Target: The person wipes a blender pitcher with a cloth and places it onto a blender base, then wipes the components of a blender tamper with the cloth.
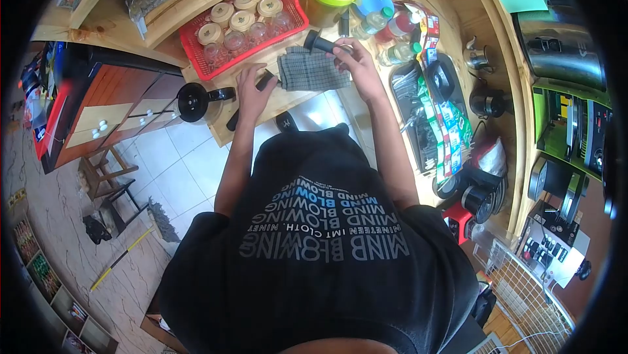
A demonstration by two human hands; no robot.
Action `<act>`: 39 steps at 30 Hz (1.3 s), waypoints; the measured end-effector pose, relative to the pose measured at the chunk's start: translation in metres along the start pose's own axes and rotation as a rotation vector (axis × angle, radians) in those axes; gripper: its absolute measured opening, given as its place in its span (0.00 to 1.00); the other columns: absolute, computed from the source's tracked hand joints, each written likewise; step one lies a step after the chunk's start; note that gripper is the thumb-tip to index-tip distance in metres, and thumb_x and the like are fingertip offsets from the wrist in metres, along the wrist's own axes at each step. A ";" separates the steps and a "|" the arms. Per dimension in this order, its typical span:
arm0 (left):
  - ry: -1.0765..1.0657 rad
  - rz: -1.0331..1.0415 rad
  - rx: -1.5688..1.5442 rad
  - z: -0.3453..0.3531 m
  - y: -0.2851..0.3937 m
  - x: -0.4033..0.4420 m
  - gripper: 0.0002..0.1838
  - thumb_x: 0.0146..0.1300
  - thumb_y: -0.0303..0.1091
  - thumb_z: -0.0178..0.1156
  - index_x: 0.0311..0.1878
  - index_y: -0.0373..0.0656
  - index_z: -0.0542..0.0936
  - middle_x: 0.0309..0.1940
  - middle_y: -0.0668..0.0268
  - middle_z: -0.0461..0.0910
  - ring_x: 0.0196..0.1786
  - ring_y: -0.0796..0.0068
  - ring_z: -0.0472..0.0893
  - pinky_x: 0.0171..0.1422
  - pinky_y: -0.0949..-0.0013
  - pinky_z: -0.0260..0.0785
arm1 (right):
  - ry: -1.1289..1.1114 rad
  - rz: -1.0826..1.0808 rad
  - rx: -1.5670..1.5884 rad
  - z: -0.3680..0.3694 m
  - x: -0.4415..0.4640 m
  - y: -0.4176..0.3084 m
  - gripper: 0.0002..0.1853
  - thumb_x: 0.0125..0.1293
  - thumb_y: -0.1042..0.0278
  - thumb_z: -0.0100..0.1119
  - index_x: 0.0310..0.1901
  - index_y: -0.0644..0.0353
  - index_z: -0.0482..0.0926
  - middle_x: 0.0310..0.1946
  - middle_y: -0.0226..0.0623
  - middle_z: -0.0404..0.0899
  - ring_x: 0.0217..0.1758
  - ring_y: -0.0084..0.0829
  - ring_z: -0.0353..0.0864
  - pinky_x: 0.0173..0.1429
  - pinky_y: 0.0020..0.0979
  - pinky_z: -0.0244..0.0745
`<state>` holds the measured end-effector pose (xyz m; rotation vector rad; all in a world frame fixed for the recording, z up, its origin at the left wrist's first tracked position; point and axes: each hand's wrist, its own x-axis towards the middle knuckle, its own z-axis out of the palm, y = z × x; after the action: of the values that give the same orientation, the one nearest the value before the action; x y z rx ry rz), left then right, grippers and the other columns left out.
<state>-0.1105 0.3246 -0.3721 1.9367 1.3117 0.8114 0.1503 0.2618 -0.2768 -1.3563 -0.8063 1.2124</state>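
Right hand [355,64] around dark, flange-ended cylinder [323,44]

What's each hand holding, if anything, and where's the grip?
Right hand: a black cylinder, gripped near the end opposite its wide flange. Left hand: beside a black object; can't tell if held.

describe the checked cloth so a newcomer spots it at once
Start at the red basket of jars near the picture's top. Below its right end, between the left hand and right hand, lies the cloth. Its grey checks set it apart from the plain black cylinder in the right hand.
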 end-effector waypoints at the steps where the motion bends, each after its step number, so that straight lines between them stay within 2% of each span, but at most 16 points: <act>1: -0.010 0.029 -0.011 -0.003 0.005 0.002 0.23 0.60 0.39 0.71 0.58 0.46 0.79 0.55 0.60 0.78 0.57 0.59 0.74 0.65 0.60 0.66 | -0.015 0.005 0.011 0.003 0.001 0.001 0.13 0.70 0.65 0.63 0.52 0.58 0.75 0.38 0.33 0.85 0.32 0.16 0.76 0.38 0.21 0.69; 2: -0.012 0.032 -0.008 -0.007 0.010 0.006 0.23 0.60 0.39 0.71 0.58 0.46 0.79 0.55 0.60 0.78 0.57 0.59 0.74 0.65 0.60 0.66 | -0.013 0.004 0.015 0.006 0.002 0.004 0.13 0.70 0.65 0.63 0.52 0.58 0.75 0.38 0.33 0.85 0.32 0.16 0.76 0.38 0.21 0.69; 4: -0.303 -0.193 -0.537 -0.012 0.021 0.015 0.21 0.67 0.36 0.66 0.61 0.42 0.77 0.57 0.65 0.79 0.54 0.70 0.77 0.62 0.67 0.68 | -0.050 -0.012 0.018 0.014 0.004 0.012 0.13 0.69 0.67 0.64 0.51 0.57 0.74 0.38 0.32 0.85 0.33 0.16 0.76 0.39 0.21 0.69; 7: -0.474 -0.011 -0.734 -0.009 0.036 0.026 0.22 0.73 0.37 0.59 0.64 0.35 0.73 0.58 0.66 0.79 0.55 0.77 0.77 0.63 0.69 0.68 | -0.115 0.002 0.105 0.034 0.003 0.022 0.13 0.68 0.71 0.65 0.50 0.57 0.72 0.38 0.31 0.83 0.35 0.17 0.76 0.40 0.22 0.70; 11: -0.292 -0.206 -0.988 0.010 0.045 0.032 0.20 0.73 0.33 0.58 0.64 0.36 0.74 0.57 0.62 0.80 0.56 0.76 0.79 0.64 0.68 0.69 | -0.202 0.001 0.208 0.057 0.004 0.037 0.13 0.67 0.76 0.65 0.48 0.58 0.70 0.38 0.30 0.82 0.38 0.19 0.79 0.43 0.23 0.74; 17: -0.351 -0.167 -1.120 0.007 0.042 0.036 0.19 0.73 0.31 0.57 0.63 0.36 0.75 0.54 0.60 0.82 0.56 0.73 0.80 0.64 0.67 0.70 | -0.248 -0.033 0.069 0.044 0.004 0.038 0.12 0.67 0.73 0.67 0.48 0.59 0.74 0.39 0.30 0.81 0.46 0.19 0.80 0.51 0.28 0.76; 19: -0.363 -0.168 -1.136 0.004 0.038 0.037 0.19 0.73 0.31 0.57 0.64 0.36 0.75 0.53 0.60 0.83 0.56 0.73 0.81 0.64 0.67 0.71 | -0.338 -0.074 -0.298 0.027 0.010 0.051 0.13 0.64 0.67 0.69 0.47 0.58 0.79 0.44 0.32 0.81 0.49 0.28 0.81 0.56 0.36 0.75; 20: -0.358 -0.176 -1.128 0.001 0.038 0.037 0.19 0.74 0.31 0.56 0.64 0.35 0.73 0.54 0.58 0.82 0.55 0.72 0.82 0.62 0.67 0.73 | -0.342 -0.076 -0.299 0.019 0.014 0.065 0.13 0.64 0.67 0.69 0.47 0.58 0.79 0.44 0.32 0.81 0.49 0.28 0.81 0.56 0.36 0.75; 22: -0.348 -0.178 -1.119 -0.004 0.038 0.037 0.19 0.75 0.31 0.55 0.64 0.34 0.72 0.54 0.55 0.81 0.54 0.70 0.83 0.60 0.66 0.75 | -0.301 -0.330 -0.854 0.003 0.021 0.098 0.14 0.60 0.63 0.71 0.47 0.54 0.82 0.49 0.37 0.81 0.54 0.40 0.81 0.61 0.40 0.74; 23: -0.345 -0.208 -1.113 -0.006 0.038 0.036 0.18 0.74 0.30 0.56 0.64 0.35 0.73 0.53 0.57 0.82 0.54 0.71 0.82 0.61 0.67 0.74 | -0.319 -0.308 -0.942 -0.001 0.017 0.103 0.21 0.55 0.64 0.72 0.52 0.50 0.81 0.56 0.40 0.78 0.62 0.46 0.74 0.65 0.44 0.70; 27: -0.315 -0.226 -1.089 -0.010 0.037 0.033 0.19 0.72 0.27 0.57 0.64 0.35 0.73 0.53 0.59 0.82 0.54 0.73 0.82 0.61 0.68 0.73 | -0.326 -0.283 -1.269 0.001 0.009 0.138 0.30 0.56 0.63 0.69 0.63 0.44 0.76 0.68 0.32 0.69 0.71 0.42 0.66 0.69 0.49 0.65; 31: -0.299 -0.207 -1.068 -0.011 0.038 0.029 0.20 0.71 0.26 0.58 0.65 0.35 0.72 0.53 0.60 0.82 0.53 0.73 0.82 0.60 0.69 0.74 | -0.230 -0.455 -1.301 0.001 0.005 0.151 0.27 0.60 0.65 0.65 0.64 0.43 0.75 0.69 0.33 0.68 0.72 0.40 0.65 0.70 0.47 0.65; 34: -0.328 -0.200 -1.063 -0.015 0.037 0.027 0.21 0.70 0.25 0.59 0.65 0.36 0.72 0.52 0.60 0.81 0.54 0.73 0.82 0.60 0.70 0.74 | -0.167 -0.529 -1.314 -0.007 0.008 0.158 0.23 0.64 0.66 0.60 0.62 0.44 0.77 0.65 0.34 0.73 0.70 0.38 0.69 0.68 0.44 0.67; 36: -0.343 -0.200 -1.030 -0.016 0.033 0.025 0.24 0.67 0.23 0.62 0.65 0.36 0.70 0.54 0.61 0.80 0.54 0.73 0.82 0.60 0.70 0.74 | -0.068 -0.440 -1.080 -0.012 0.012 0.155 0.20 0.65 0.68 0.59 0.59 0.46 0.79 0.57 0.38 0.80 0.62 0.41 0.78 0.62 0.41 0.74; 37: -0.342 -0.203 -1.029 -0.016 0.032 0.024 0.24 0.67 0.23 0.62 0.65 0.36 0.70 0.54 0.61 0.80 0.54 0.73 0.82 0.60 0.70 0.74 | 0.046 -0.385 -1.076 -0.013 0.014 0.154 0.16 0.67 0.68 0.57 0.55 0.52 0.81 0.45 0.44 0.85 0.50 0.47 0.84 0.53 0.40 0.79; 39: -0.294 -0.213 -1.020 -0.015 0.031 0.024 0.27 0.65 0.23 0.65 0.66 0.35 0.69 0.56 0.61 0.79 0.54 0.74 0.81 0.58 0.70 0.74 | 0.117 -0.315 -0.973 -0.016 0.016 0.139 0.15 0.68 0.68 0.56 0.55 0.55 0.80 0.42 0.48 0.85 0.47 0.51 0.83 0.51 0.42 0.79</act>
<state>-0.0980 0.3404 -0.3352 1.0252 0.6750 0.8155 0.1459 0.2485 -0.4172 -1.9297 -1.5613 0.4571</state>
